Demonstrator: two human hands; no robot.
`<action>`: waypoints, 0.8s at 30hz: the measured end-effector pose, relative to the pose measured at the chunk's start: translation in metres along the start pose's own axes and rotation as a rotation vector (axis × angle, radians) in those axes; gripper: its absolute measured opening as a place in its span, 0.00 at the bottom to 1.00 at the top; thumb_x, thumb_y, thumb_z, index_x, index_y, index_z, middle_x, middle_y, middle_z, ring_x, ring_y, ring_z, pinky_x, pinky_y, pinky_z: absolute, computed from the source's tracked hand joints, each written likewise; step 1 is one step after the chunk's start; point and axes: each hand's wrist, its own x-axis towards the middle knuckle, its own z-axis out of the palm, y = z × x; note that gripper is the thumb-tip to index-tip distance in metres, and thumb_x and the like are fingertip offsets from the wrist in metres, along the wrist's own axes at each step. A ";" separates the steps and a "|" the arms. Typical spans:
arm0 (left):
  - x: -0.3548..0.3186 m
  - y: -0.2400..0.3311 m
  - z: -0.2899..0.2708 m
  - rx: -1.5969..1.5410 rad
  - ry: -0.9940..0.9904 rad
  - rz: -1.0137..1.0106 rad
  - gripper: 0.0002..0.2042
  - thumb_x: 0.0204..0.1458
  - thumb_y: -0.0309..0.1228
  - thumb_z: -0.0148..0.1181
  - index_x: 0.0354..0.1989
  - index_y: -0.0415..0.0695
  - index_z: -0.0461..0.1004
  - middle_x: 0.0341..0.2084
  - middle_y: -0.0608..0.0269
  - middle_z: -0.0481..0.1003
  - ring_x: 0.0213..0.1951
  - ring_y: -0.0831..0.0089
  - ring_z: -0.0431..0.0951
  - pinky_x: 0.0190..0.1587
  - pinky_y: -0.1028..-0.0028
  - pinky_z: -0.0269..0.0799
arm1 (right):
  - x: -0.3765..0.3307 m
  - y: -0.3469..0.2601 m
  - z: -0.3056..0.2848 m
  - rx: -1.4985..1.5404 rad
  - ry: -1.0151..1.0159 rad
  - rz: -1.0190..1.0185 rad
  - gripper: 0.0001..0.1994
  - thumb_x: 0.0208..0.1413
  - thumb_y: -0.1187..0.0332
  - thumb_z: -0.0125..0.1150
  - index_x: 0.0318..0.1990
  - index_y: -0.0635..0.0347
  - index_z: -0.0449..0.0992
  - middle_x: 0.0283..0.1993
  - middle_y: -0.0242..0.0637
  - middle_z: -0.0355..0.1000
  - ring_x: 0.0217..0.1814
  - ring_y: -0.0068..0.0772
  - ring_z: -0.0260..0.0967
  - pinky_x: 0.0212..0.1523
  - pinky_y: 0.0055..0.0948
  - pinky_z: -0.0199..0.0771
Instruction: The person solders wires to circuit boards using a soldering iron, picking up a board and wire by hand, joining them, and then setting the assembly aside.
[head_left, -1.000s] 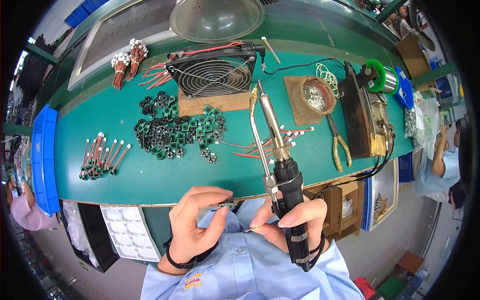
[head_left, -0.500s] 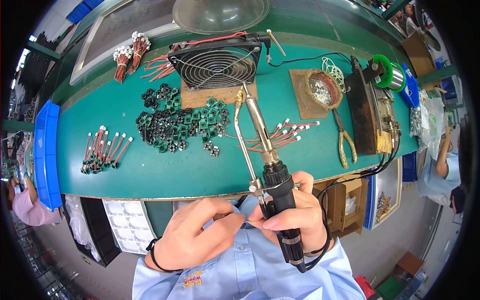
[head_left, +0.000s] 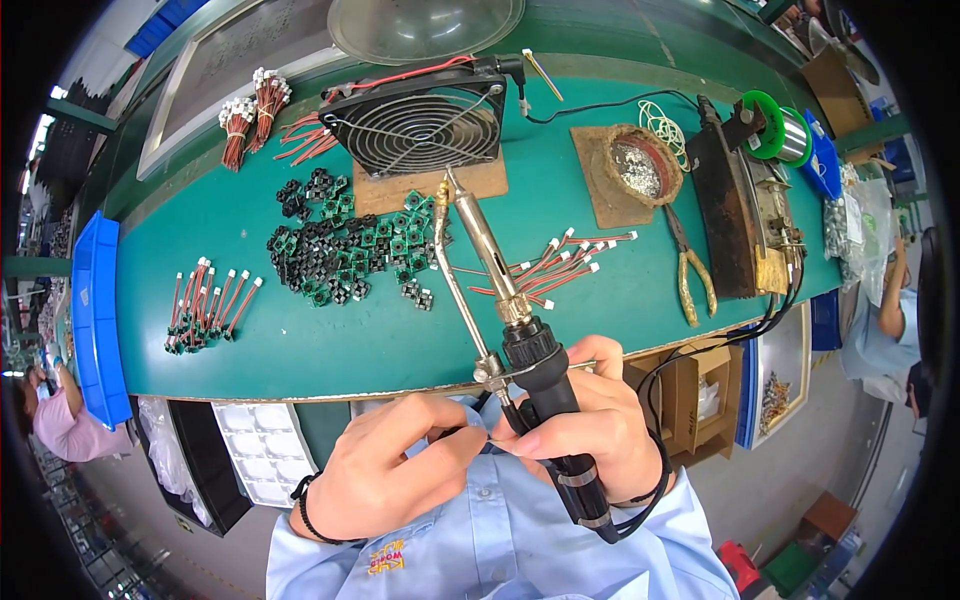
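Slantwise, soldering iron (head_left: pixel 484 245), handle (head_left: pixel 549 388) inside right grip (head_left: pixel 612 432), tip (head_left: pixel 456 187) well beyond.

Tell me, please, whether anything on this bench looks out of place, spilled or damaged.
Nothing looks clearly spilled. The pliers right of centre have blotchy, yellowed handles, so they look worn, and the round container beside them has a rough, brown rim.

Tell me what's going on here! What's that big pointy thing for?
A person's right hand holds a soldering iron, a hot-tipped tool for melting solder, its tip pointing toward the fan. The left hand is close by, fingers pinched together, hiding anything between them. On the green table lies a pile of small black-and-green parts.
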 end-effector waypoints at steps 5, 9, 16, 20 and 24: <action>-0.001 0.001 0.000 -0.063 -0.010 -0.042 0.14 0.29 0.17 0.59 0.30 0.39 0.73 0.28 0.60 0.68 0.24 0.70 0.71 0.25 0.74 0.68 | -0.004 0.005 0.000 0.024 -0.021 0.000 0.16 0.44 0.76 0.57 0.42 0.49 0.68 0.30 0.27 0.71 0.28 0.25 0.66 0.42 0.32 0.55; -0.002 0.001 -0.001 -0.178 -0.019 -0.118 0.10 0.34 0.18 0.58 0.30 0.39 0.74 0.28 0.58 0.70 0.26 0.68 0.72 0.26 0.75 0.67 | -0.005 0.007 0.000 0.116 -0.020 0.016 0.16 0.43 0.76 0.59 0.42 0.50 0.68 0.29 0.26 0.70 0.26 0.25 0.65 0.43 0.33 0.55; -0.004 -0.002 0.002 -0.309 0.129 -0.221 0.09 0.46 0.23 0.54 0.36 0.34 0.73 0.29 0.54 0.71 0.28 0.69 0.72 0.31 0.75 0.68 | -0.007 0.001 0.011 0.387 0.273 0.246 0.21 0.41 0.82 0.64 0.41 0.53 0.64 0.28 0.26 0.70 0.27 0.24 0.66 0.42 0.30 0.60; -0.006 0.003 0.015 -0.540 0.212 -0.410 0.11 0.49 0.26 0.54 0.40 0.32 0.71 0.30 0.53 0.71 0.29 0.70 0.72 0.33 0.75 0.69 | -0.005 0.001 -0.001 0.345 0.088 0.329 0.23 0.46 0.82 0.62 0.43 0.55 0.55 0.30 0.42 0.68 0.30 0.28 0.69 0.34 0.27 0.70; -0.004 0.000 0.025 -0.927 0.359 -0.576 0.13 0.50 0.29 0.56 0.42 0.33 0.70 0.30 0.55 0.70 0.31 0.70 0.71 0.34 0.76 0.69 | -0.002 0.003 0.004 0.501 0.142 0.343 0.23 0.46 0.83 0.61 0.44 0.56 0.54 0.30 0.41 0.69 0.30 0.26 0.69 0.34 0.28 0.70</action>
